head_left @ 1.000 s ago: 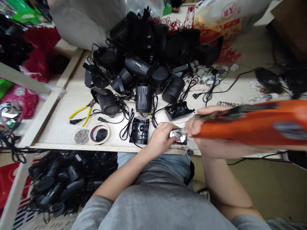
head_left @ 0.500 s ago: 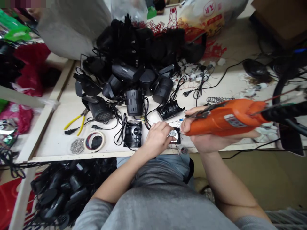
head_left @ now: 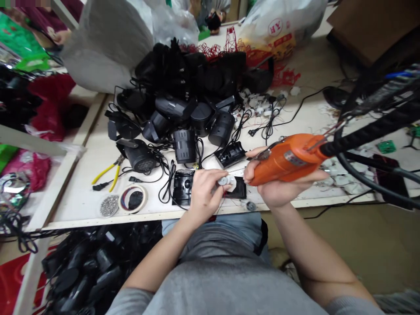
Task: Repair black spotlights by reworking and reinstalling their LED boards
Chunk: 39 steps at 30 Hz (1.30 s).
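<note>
My left hand [head_left: 204,189] pinches a small round silver motor [head_left: 224,180] with a white plate [head_left: 232,183] on it, over a flat black plastic piece [head_left: 241,190]. My right hand [head_left: 277,192] is wrapped around an orange electric screwdriver [head_left: 288,158], whose bit points left above that piece. Left of my left hand, an open black housing half [head_left: 181,189] lies with its inside up, partly covered by my fingers. Another black housing half [head_left: 230,154] rests behind my hands. A small round metal part [head_left: 251,206] lies near the table edge.
Yellow-handled pliers [head_left: 114,175], a tape roll [head_left: 143,200] and a heap of screws [head_left: 109,205] sit at left. Black lamp bodies [head_left: 183,146] with cords pile up behind. A thick black cable [head_left: 367,129] hangs at right. Another person's hand [head_left: 195,6] shows at the back.
My left hand has shifted left, bringing the motor and white plate off the black piece's right part. The screwdriver has moved slightly left. The camera view has shifted a little.
</note>
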Motion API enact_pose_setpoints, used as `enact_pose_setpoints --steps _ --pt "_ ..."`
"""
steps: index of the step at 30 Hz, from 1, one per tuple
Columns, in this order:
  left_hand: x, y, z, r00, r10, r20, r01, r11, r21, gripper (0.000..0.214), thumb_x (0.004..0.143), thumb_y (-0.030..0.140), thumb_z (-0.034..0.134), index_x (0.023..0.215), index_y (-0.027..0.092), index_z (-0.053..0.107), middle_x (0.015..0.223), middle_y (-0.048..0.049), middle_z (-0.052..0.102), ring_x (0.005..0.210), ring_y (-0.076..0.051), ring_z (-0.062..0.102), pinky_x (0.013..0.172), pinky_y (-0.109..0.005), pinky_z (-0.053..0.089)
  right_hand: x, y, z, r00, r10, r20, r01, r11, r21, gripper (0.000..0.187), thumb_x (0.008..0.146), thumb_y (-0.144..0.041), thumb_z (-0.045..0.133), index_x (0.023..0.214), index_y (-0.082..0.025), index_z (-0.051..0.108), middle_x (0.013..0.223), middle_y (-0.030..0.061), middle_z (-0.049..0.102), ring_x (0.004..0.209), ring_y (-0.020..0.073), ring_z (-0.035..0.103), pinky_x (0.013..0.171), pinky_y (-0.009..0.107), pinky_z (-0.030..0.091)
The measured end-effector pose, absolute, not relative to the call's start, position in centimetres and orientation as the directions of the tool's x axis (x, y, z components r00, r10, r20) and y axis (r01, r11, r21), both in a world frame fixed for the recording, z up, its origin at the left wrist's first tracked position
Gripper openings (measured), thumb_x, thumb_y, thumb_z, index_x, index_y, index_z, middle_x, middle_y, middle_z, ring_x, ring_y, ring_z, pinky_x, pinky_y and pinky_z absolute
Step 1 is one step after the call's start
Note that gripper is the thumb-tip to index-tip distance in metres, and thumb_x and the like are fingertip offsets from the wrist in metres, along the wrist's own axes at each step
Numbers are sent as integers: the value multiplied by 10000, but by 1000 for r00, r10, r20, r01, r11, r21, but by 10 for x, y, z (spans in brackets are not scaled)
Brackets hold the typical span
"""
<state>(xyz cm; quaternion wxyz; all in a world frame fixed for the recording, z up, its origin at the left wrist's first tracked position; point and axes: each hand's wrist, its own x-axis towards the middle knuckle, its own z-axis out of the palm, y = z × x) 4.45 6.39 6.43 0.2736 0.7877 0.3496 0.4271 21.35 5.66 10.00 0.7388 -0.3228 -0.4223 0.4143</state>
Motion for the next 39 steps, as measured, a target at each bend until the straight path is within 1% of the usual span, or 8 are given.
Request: enact_pose_setpoints --steps 2,4,7,10,16,22,34,39 --pt "39 55 64 208 924 322 185 -360 915 219 908 336 712 1082 204 715 1075 -74 729 1022 -208 663 922 -346 502 219 57 103 280 901 331 -333 414 -847 864 674 -995 413 895 -245 782 530 35 587 381 189 503 316 328 386" --pt "36 46 61 105 994 42 -86 -33 996 288 848 367 768 1086 211 727 1060 -67 733 955 -190 678 836 -297 524 224 56 105 269 916 297 -317 376 -871 875 649 -1007 419 900 -250 780 535 37 603 382 198 521 309 330 390" --pt "33 42 57 134 944 -303 -420 331 845 357 715 287 850 1044 195 748 1017 -62 754 895 -180 691 798 -271 535 226 55 103 287 916 280 -324 368 -872 894 621 -1028 398 870 -254 769 523 31 596 361 190 515 294 322 379" --pt "31 47 54 193 868 -457 -529 484 697 309 642 113 798 946 151 765 978 -79 766 890 -194 701 829 -292 544 222 55 101 289 921 263 -342 356 -870 883 605 -1035 399 854 -268 757 508 20 582 347 185 505 292 315 368" --pt "36 57 57 230 822 -521 -562 549 618 305 605 5 686 876 118 769 934 -95 775 865 -193 710 841 -293 548 216 54 102 326 913 244 -339 354 -871 877 602 -1027 424 838 -257 769 512 20 579 339 174 490 295 314 353" --pt "42 58 62 237 826 -512 -574 544 612 236 620 59 751 847 118 777 873 -99 778 804 -184 708 757 -266 547 214 55 104 318 905 281 -348 387 -854 847 661 -993 430 858 -243 772 479 28 598 331 180 489 293 301 330" --pt "45 60 63 262 834 -486 -569 540 620 270 592 75 815 857 121 783 903 -95 782 822 -181 706 775 -266 540 211 54 107 340 910 238 -334 353 -874 884 608 -1036 391 815 -257 756 446 15 550 312 175 448 297 310 330" --pt "42 60 62 249 858 -449 -525 509 682 289 600 190 863 875 136 794 933 -89 777 848 -179 692 788 -264 536 210 54 109 359 900 248 -311 365 -877 892 591 -1048 377 793 -263 749 451 14 542 307 172 441 286 309 323"
